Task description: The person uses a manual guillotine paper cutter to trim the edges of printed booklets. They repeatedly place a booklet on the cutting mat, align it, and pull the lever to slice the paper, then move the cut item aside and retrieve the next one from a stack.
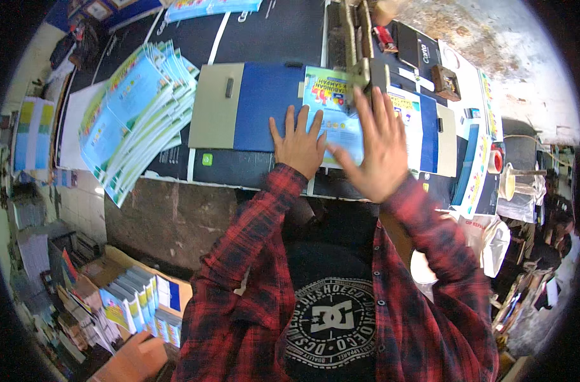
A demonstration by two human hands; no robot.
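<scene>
A colourful printed booklet (333, 124) in light blue and green lies at the right end of a blue and grey board (258, 102). My left hand (299, 143) rests flat across the blue part and the booklet's left edge, fingers spread. Over the booklet's right side is my right hand (380, 149), fingers apart and slightly blurred; whether it touches the paper I cannot tell. Just beyond it stands a metal machine with a long arm (360, 63), its lower end near the booklet. More printed paper (407, 108) shows right of my right hand.
A fanned pile of similar printed sheets (140, 108) lies on the left of the dark-covered table (175, 162), overhanging its front edge. A small wooden box (446, 83) and a red tape roll (495, 161) sit to the right. Below left, a cardboard box (121, 261) holds bundled booklets.
</scene>
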